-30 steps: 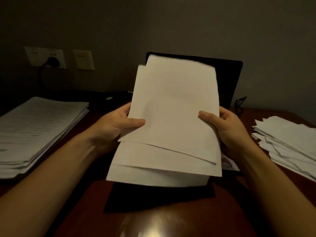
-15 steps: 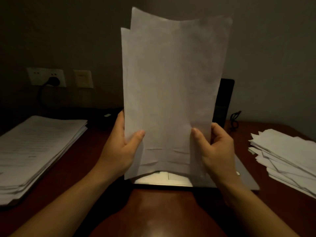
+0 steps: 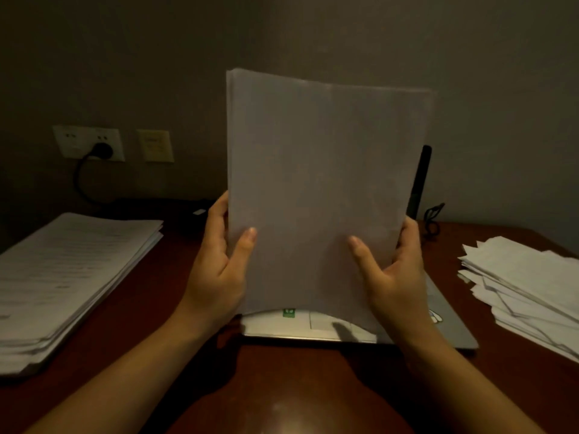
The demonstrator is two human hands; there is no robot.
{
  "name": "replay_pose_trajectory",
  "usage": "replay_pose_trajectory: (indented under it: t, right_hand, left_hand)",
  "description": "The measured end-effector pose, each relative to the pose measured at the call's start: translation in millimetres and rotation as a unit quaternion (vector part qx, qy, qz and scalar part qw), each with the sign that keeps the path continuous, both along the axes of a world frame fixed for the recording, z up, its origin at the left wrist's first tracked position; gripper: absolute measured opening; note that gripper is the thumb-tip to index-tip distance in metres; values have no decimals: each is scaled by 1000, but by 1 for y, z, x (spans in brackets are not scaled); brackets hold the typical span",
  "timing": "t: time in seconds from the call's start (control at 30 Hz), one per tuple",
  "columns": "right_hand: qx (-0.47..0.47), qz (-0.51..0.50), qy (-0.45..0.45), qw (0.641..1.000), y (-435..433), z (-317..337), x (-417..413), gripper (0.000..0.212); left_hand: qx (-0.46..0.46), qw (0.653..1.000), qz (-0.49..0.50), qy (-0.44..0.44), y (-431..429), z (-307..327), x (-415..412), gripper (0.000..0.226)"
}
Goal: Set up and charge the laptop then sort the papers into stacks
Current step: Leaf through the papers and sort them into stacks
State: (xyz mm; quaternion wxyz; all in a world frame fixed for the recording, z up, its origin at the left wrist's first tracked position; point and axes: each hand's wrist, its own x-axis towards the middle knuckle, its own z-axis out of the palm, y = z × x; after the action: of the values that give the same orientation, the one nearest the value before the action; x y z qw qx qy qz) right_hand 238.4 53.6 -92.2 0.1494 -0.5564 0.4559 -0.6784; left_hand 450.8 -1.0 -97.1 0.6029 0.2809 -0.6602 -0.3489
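Over the open laptop (image 3: 454,330) at centre, left hand (image 3: 219,270) and right hand (image 3: 398,277) grip a sheaf of papers (image 3: 319,195) upright by its side edges; plug (image 3: 101,150) sits in the socket (image 3: 75,142), so charging looks done, sorting half-done, with bare desk (image 3: 297,386) free towards left stack (image 3: 69,277) and ragged right stack (image 3: 526,286).

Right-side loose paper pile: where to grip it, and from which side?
Probably take the loose paper pile by its left edge, coming in from the laptop side, and clamp the whole thickness from bottom sheet to top. The sheets lie fanned with corners jutting out, so a top-only grip would likely leave some behind. Its right part is out of frame.
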Motion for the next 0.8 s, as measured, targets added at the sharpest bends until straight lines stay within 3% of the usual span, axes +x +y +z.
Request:
replay_pose_trajectory:
  t: [0.23,0.43,0.8]
  right_hand:
    - [-9,26,5,1000,1,4,2,50]
    - [9,35,39,999,2,4,-3,29]
    - [-8,-67,20,998,-1,6,-12,27]
  left_hand:
    - [-12,1000,3,28,2,4,-5,42]
    - [-11,999,26,-35,4,2,-1,40]
    - [35,997,68,5,1,10,5,25]
